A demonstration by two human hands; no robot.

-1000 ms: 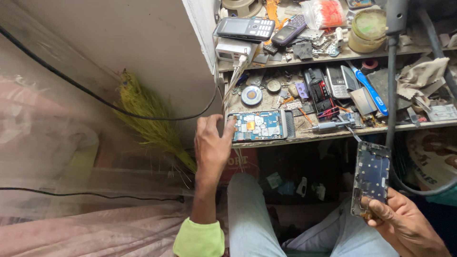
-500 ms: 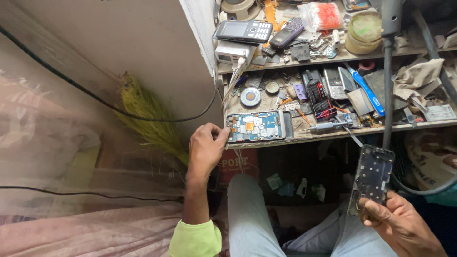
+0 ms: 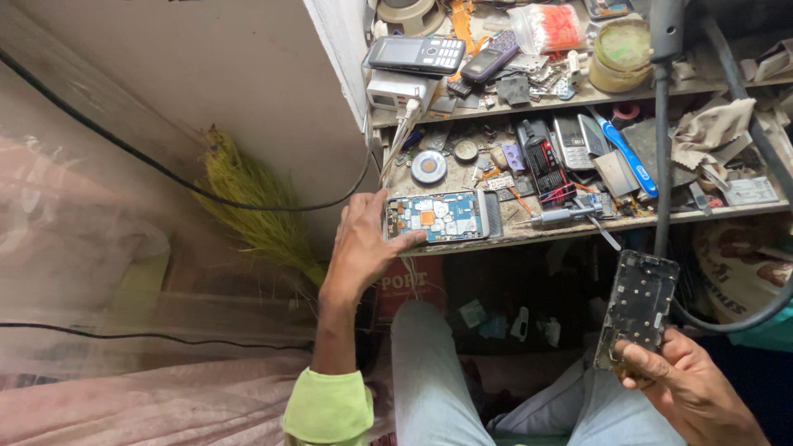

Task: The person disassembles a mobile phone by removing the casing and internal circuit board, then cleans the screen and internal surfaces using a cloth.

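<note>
My left hand [image 3: 362, 248] reaches up to the front edge of a cluttered wooden bench and grips the left end of an opened phone [image 3: 442, 217], whose blue circuit board faces up. My right hand [image 3: 673, 376] is low at the right, above my lap, and holds a dark phone frame [image 3: 638, 307] upright by its lower end. My legs in pale trousers [image 3: 429, 380] are under the bench.
The bench [image 3: 529, 235] and the shelf above it [image 3: 595, 95] carry several phones, a solder reel [image 3: 429, 167], a blue-handled tool [image 3: 626, 153], a cloth [image 3: 714, 132] and a round tin [image 3: 621, 54]. A dark pole [image 3: 661, 140] stands at the right. A broom [image 3: 248, 206] leans against the left wall.
My left hand has opened from a loose fist at the bench edge and taken the left end of the opened phone. The right hand with the frame has barely moved.
</note>
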